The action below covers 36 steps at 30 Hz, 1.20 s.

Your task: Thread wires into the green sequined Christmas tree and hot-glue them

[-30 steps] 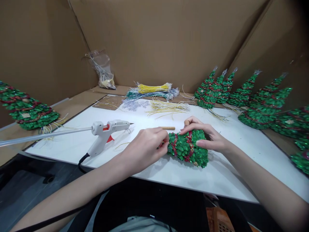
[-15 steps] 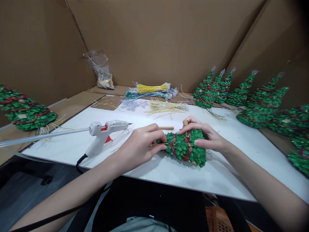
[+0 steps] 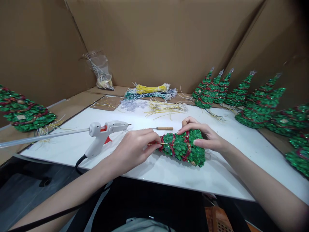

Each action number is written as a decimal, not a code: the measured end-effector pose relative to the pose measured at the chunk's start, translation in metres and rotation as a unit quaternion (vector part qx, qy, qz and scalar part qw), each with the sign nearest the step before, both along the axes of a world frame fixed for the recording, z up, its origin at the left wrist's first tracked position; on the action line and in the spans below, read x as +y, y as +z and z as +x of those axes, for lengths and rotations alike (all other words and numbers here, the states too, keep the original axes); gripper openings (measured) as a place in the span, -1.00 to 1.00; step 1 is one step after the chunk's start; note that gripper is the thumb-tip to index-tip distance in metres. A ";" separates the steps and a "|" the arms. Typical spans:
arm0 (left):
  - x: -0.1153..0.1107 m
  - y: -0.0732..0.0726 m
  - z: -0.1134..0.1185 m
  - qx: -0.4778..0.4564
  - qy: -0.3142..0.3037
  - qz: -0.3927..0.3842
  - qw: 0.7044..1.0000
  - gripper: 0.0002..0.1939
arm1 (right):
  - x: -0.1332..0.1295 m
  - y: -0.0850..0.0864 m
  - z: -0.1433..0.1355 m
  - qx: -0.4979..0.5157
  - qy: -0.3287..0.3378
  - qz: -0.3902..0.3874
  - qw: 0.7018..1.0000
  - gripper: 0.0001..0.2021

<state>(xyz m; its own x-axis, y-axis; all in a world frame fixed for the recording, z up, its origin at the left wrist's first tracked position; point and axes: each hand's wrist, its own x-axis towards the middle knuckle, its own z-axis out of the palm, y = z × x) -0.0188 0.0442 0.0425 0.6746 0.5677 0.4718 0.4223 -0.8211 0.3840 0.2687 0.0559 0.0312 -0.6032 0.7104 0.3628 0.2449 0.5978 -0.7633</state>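
Note:
A small green Christmas tree [image 3: 180, 145] with red garland lies on its side on the white board, its wide base to the right. My right hand [image 3: 205, 137] is closed around the base end, thumb on the near side and fingers on the far side. Between thumb and fingertips, my left hand [image 3: 138, 145] pinches a thin yellow wire [image 3: 164, 143] against the narrower part of the tree. That hand hides the tree's tip. Just beyond the tree lies an awl [image 3: 164, 128] with a wooden handle and a thin point.
To the left stands a white glue gun [image 3: 96, 140] with a long glue stick. Bundles of yellow wires [image 3: 153, 87] and loose pale wires [image 3: 166, 107] lie behind. More decorated trees [image 3: 260, 106] line the right side, another tree [image 3: 24, 111] the left. A plastic bag [image 3: 102, 72] leans at the back.
My left hand has slid a little left and down, uncovering more of the garland near the tip and the awl's point. My right hand still holds the tree.

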 end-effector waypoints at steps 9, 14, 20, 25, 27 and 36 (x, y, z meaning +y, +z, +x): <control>0.004 -0.004 0.008 0.038 -0.017 0.195 0.980 -0.74 | 0.003 -0.001 0.002 0.012 0.017 -0.009 1.000 -0.61; 0.005 -0.008 0.007 0.016 -0.061 0.187 0.980 -0.74 | 0.003 -0.001 0.002 0.010 0.022 -0.003 1.000 -0.61; 0.005 -0.012 0.002 0.017 -0.065 0.160 0.985 -0.83 | 0.003 0.000 0.002 0.014 0.023 -0.010 1.000 -0.61; 0.001 -0.009 -0.012 0.047 -0.035 0.139 0.989 -0.87 | 0.003 0.001 0.001 0.019 0.023 -0.012 0.999 -0.61; 0.000 -0.008 -0.016 0.056 -0.027 0.149 0.987 -0.88 | 0.003 0.001 0.001 0.019 0.026 -0.011 0.999 -0.61; 0.004 -0.010 -0.004 0.012 -0.053 0.243 0.969 -0.85 | 0.005 0.000 0.002 0.024 0.034 -0.023 0.999 -0.60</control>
